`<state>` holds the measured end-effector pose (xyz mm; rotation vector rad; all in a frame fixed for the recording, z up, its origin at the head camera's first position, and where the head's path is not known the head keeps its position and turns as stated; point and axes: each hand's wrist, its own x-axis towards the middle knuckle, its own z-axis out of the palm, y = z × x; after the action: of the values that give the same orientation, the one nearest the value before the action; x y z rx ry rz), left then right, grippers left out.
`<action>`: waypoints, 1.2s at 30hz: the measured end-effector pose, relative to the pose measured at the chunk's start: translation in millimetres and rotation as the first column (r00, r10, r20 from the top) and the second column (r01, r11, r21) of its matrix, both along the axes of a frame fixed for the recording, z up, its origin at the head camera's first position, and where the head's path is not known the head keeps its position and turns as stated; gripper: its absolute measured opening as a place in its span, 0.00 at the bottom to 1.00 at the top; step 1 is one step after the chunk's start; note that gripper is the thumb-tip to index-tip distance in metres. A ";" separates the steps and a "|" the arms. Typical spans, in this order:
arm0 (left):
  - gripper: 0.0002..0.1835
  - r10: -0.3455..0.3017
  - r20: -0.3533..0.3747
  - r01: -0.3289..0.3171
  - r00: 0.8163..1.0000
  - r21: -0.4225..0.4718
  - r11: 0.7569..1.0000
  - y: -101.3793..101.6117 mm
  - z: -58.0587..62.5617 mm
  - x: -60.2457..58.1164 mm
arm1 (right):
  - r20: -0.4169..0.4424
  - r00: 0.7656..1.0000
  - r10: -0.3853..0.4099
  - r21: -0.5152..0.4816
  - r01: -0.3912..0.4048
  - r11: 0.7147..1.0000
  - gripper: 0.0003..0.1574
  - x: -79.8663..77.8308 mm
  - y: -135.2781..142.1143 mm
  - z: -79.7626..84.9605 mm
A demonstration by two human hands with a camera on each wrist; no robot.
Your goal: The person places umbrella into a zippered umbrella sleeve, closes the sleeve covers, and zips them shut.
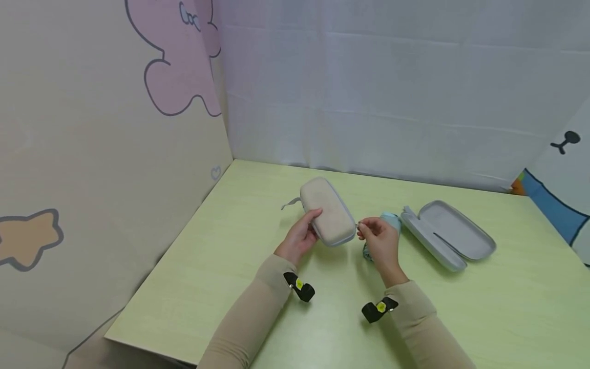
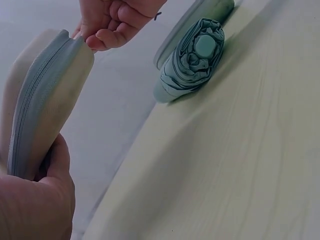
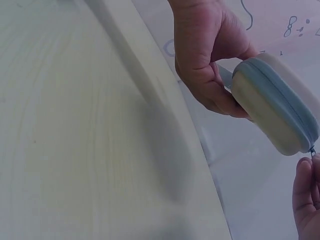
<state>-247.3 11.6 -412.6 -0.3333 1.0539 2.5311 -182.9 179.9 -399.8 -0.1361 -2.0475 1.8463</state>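
Left hand [image 1: 299, 241] clamped round beige zippered case [image 1: 324, 207]; right hand [image 1: 382, 246] pinches its zipper pull [image 3: 312, 151]. Folded teal umbrella [image 2: 186, 67] lies beside open grey hard case [image 1: 456, 230].

A cream case [image 1: 326, 210], oblong with rounded corners, slants in the left hand [image 1: 299, 241] above the tabletop [image 1: 221, 277]. Its blue-grey zip [image 3: 282, 102] looks closed where visible, the small pull [image 3: 313, 150] pinched by the right hand [image 1: 381, 245]. A grey strap [image 1: 291, 203] sticks out leftward.
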 end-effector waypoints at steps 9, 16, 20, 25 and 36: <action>0.28 -0.035 -0.007 0.035 0.999 -0.025 0.999 -0.7 -1.4 1.3 | 0.000 1.000 0.000 0.000 0.000 1.000 0.05 0.2 -0.1 0.0; 0.27 -0.057 -0.020 0.057 0.998 -0.034 0.998 -2.3 -2.1 1.9 | 0.010 1.000 0.004 0.003 -0.004 1.000 0.06 -1.0 0.4 -0.2; 0.27 -0.083 -0.032 0.082 0.996 -0.041 0.996 -3.7 -2.6 2.7 | 0.020 1.000 0.009 0.003 -0.009 1.000 0.06 -1.9 0.8 0.2; 0.26 -0.106 -0.048 0.104 0.993 -0.036 0.994 -5.1 -3.6 3.5 | 0.017 1.000 0.007 -0.002 -0.007 1.000 0.06 -2.3 1.8 1.3; 0.26 -0.185 -0.080 0.176 0.979 -0.110 0.978 -5.4 -6.5 4.2 | -0.003 1.000 0.020 0.010 -0.020 1.000 0.05 -2.7 2.0 2.5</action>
<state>-243.1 6.2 -419.0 -0.1439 1.1945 2.3547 -185.6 181.9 -397.4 -0.1103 -2.0629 1.8467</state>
